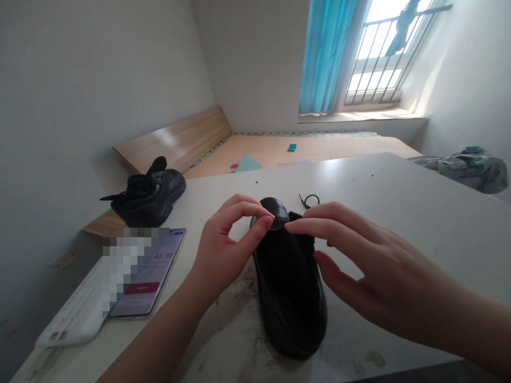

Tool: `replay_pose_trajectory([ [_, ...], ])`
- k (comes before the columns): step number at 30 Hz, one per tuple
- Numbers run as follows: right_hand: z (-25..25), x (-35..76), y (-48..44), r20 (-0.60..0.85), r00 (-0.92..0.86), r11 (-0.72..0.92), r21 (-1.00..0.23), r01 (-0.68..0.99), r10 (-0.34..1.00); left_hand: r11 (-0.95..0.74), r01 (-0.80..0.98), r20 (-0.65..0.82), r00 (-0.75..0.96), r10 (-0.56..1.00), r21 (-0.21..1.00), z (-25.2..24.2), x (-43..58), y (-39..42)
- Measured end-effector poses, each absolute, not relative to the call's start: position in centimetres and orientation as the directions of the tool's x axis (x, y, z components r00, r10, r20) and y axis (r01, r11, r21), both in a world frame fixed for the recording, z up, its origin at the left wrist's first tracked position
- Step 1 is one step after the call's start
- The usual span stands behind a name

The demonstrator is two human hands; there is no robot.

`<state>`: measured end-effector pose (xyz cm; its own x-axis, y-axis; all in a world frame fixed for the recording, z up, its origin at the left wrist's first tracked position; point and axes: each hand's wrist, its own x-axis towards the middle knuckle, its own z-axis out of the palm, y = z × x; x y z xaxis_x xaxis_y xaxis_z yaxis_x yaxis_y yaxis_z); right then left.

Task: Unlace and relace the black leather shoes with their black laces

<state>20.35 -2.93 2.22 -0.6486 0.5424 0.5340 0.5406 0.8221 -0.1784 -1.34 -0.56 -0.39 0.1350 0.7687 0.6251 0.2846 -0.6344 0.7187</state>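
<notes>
A black shoe [293, 298] stands on the white table with its heel toward me and its toe pointing away. Thumb and forefinger of my left hand [229, 239] are pinched together over the front of its opening, and what lies between the fingertips is too small to make out. My right hand [355, 255] is at the shoe's right side, thumb and fingers apart, the forefinger's tip by the upper's edge. Beyond that hand, a black shoelace [311, 201] curls in a loop on the table. Much of the shoe's front is covered by my fingers.
A second black shoe [154, 194] rests at the table's left edge, its tongue raised. Near it lie a lit phone [149, 282] and a white object [75, 314], partly blurred. The white table [419, 223] meets a wooden surface [339, 146] behind, and bundled cloth [467, 167] is at right.
</notes>
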Motion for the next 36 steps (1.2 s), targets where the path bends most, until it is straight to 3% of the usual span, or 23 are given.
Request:
replay_pose_trajectory([
  [5,1.4,21.2,-2.7,0.515,-0.626,0.797,-0.222,0.562,0.585,-0.631,0.375,0.493,0.403,0.771,0.679,-0.1,-1.7,-0.9],
  [8,1.1,21.4,-2.6,0.499,-0.613,0.780,-0.251,0.574,0.612,-0.619,0.406,0.424,0.474,0.772,0.673,-0.3,-1.3,-0.9],
  [11,1.1,21.5,-2.9,0.504,-0.596,0.771,-0.276,0.574,0.625,-0.584,0.295,0.455,0.404,0.794,0.756,-0.3,-1.0,-0.7],
  [16,1.2,21.4,-3.6,0.495,-0.567,0.749,-0.354,0.561,0.658,-0.478,0.101,0.466,0.121,0.876,0.873,-0.2,-1.0,-0.7],
  [20,1.3,20.5,-3.6,0.430,-0.434,0.610,-0.607,0.510,0.791,-0.516,0.170,0.504,0.109,0.857,0.840,-0.3,-0.9,-1.1],
  [23,2.0,19.5,-3.0,0.283,-0.403,0.427,-0.841,0.331,0.870,-0.599,0.233,0.559,0.216,0.800,0.766,-0.3,-1.1,-1.4],
  [25,2.6,19.4,-2.5,0.257,-0.371,0.354,-0.909,0.220,0.892,-0.634,0.323,0.570,0.279,0.773,0.703,-0.3,-1.3,-1.4],
  [30,4.6,22.7,-1.2,0.421,-0.142,0.441,-0.880,0.173,0.896,-0.673,0.550,0.581,0.367,0.727,0.495,-0.1,-1.9,-1.4],
  [34,6.2,25.4,0.2,0.549,-0.130,0.562,-0.780,0.275,0.826,-0.688,0.548,0.508,0.467,0.724,0.476,0.1,-1.6,-1.2],
  [36,6.6,25.2,0.4,0.576,-0.074,0.574,-0.780,0.249,0.814,-0.724,0.546,0.472,0.550,0.689,0.421,0.1,-1.4,-1.2],
])
